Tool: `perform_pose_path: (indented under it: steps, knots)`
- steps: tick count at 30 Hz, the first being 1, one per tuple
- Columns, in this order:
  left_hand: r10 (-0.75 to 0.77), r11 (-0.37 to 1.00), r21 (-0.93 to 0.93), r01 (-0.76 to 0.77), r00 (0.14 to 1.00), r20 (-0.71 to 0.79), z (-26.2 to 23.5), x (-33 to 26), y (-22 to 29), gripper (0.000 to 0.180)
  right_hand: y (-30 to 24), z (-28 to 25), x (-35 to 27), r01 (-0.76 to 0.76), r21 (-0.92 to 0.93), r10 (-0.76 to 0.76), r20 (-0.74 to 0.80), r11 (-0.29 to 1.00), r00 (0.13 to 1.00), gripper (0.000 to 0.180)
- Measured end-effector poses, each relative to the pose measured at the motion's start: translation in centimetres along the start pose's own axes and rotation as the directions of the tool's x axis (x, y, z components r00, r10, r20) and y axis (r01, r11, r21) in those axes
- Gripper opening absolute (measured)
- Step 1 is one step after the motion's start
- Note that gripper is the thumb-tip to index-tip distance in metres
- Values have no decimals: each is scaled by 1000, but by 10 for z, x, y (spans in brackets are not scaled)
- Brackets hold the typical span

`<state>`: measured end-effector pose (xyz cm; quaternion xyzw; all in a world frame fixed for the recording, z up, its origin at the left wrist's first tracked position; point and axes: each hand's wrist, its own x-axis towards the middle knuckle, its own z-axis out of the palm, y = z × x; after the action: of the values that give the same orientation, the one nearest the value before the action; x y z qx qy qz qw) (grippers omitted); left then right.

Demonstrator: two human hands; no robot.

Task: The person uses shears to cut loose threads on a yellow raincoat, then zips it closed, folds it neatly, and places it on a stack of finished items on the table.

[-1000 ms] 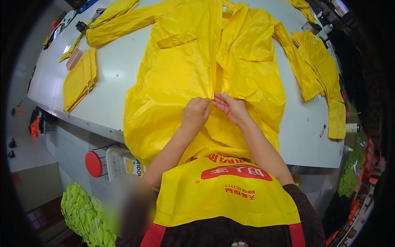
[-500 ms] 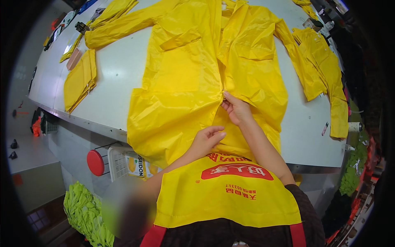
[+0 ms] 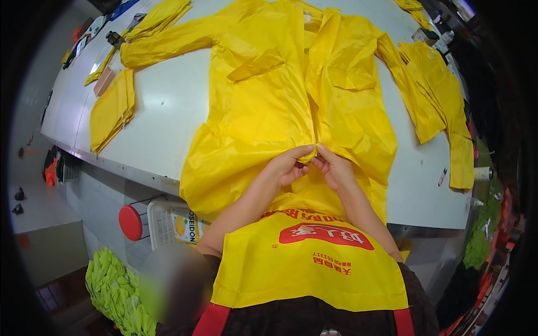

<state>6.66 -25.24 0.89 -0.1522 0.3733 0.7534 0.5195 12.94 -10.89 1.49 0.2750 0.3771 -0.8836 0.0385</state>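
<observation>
A yellow rain jacket lies spread on the white table, its sleeves out to both sides and its front parted at the neck. Down the middle runs the front zipper. Both hands meet at the lower part of this zipper. My left hand is closed in a pinch on the jacket's front edge, thumb on top. Beside it, nearly touching, my right hand pinches the zipper between thumb and fingers. The fingers cover the zipper's slider, if it is there. The hem hangs toward my yellow apron.
Folded yellow pieces lie on the table's left, near a pinkish block. More yellow garments lie at right, with a small pen-like tool. Below the left edge are a red stool, a white basket and a green cloth pile.
My left hand has moved up and right onto the jacket's front edge, joining my right hand. The right hand and zipper have come nearer to me, pulling the jacket slightly.
</observation>
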Motion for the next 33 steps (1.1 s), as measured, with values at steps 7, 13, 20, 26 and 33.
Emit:
perform_pose_path:
  steps: [7,13,20,26,33]
  knots:
    - [109,992,77,-100,987,-116,13,-7,-18,14,-4,-16,-18,-8,-92,13,49,996,999,11]
    - [166,980,-94,-175,981,-97,23,-18,-16,12,-8,-22,-37,-75,-34,74,-16,997,997,11]
    - [158,968,-186,-167,985,-62,23,-13,-21,12,-3,-13,-45,13,36,-12,-1,999,1000,15]
    - [272,943,-177,-281,959,-73,27,-12,-32,11,3,-7,-41,67,65,-64,-51,996,997,13]
    - [281,934,-200,-294,955,-92,27,-8,-34,10,4,-9,-40,69,77,-65,-53,995,996,13]
